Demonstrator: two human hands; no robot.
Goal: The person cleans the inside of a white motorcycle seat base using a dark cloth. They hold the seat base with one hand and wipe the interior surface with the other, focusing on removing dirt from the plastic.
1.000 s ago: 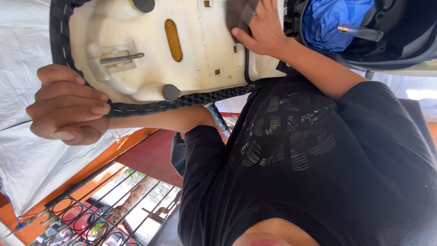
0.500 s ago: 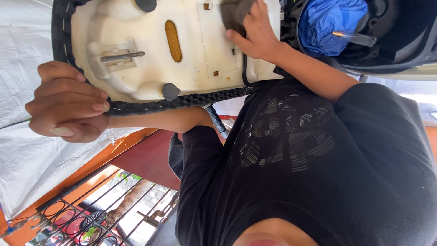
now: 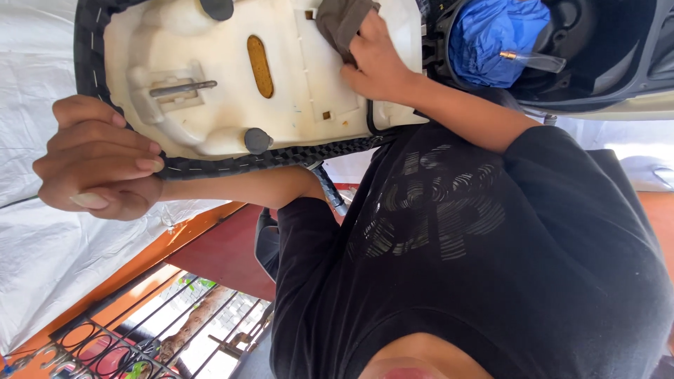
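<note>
A raised scooter seat shows its cream plastic underside (image 3: 210, 77), edged with a black textured cover. My left hand (image 3: 98, 158) grips the seat's lower left edge, fingers curled tight around the cover. My right hand (image 3: 375, 67) presses a grey cloth (image 3: 340, 21) against the underside near the hinge end. A metal latch bar (image 3: 182, 88), an orange oval patch (image 3: 259, 66) and a black rubber stopper (image 3: 257, 140) sit on the underside between my hands. My black T-shirt fills the lower right.
The open under-seat compartment (image 3: 604, 49) at top right holds a crumpled blue cloth or bag (image 3: 491, 42). A white sheet (image 3: 42, 245) hangs at left. An orange floor (image 3: 210, 245) and a black metal railing (image 3: 105, 344) lie below.
My right hand has slid left across the seat's underside with the grey cloth, which shows more now. My left hand keeps its grip on the seat edge.
</note>
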